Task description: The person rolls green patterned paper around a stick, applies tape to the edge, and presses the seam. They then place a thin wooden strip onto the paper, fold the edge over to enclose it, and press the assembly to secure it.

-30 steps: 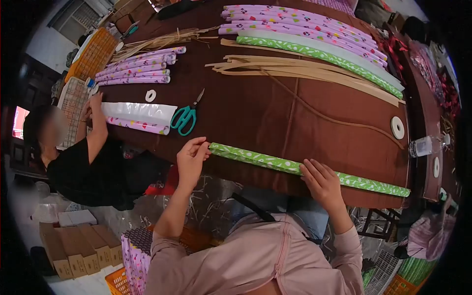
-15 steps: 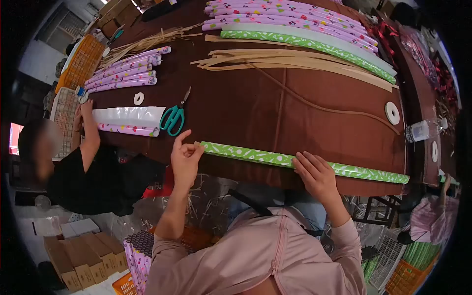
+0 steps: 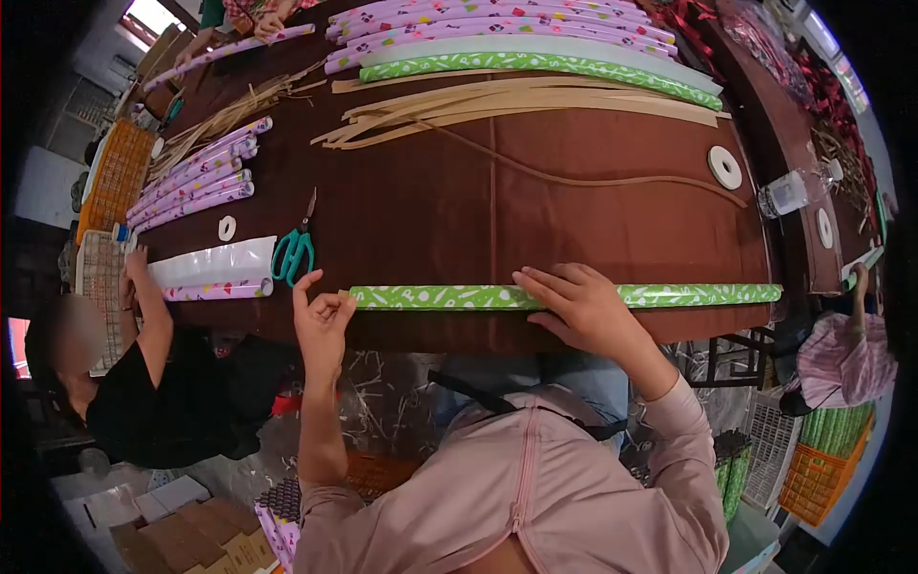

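Note:
A green patterned roll (image 3: 449, 298) lies lengthwise along the near edge of the brown table. At its left end a small tan strip end (image 3: 345, 298) sticks out, and my left hand (image 3: 323, 320) pinches it between thumb and fingers. My right hand (image 3: 579, 306) rests over the roll right of its middle, palm down, fingers extended and slightly apart. Teal-handled scissors (image 3: 293, 253) lie just beyond my left hand, blades pointing away.
Long tan strips (image 3: 535, 98), a second green roll (image 3: 545, 78) and purple rolls (image 3: 507, 29) lie at the far side. White tape rolls (image 3: 725, 168) and a bottle (image 3: 786, 194) are right. Co-workers sit left and right; another person's hands (image 3: 271, 26) hold a purple roll.
The view has shifted, and the green roll now looks level instead of slanted. My right hand's fingers have spread over the roll. Another person's hands with a purple roll have come into view.

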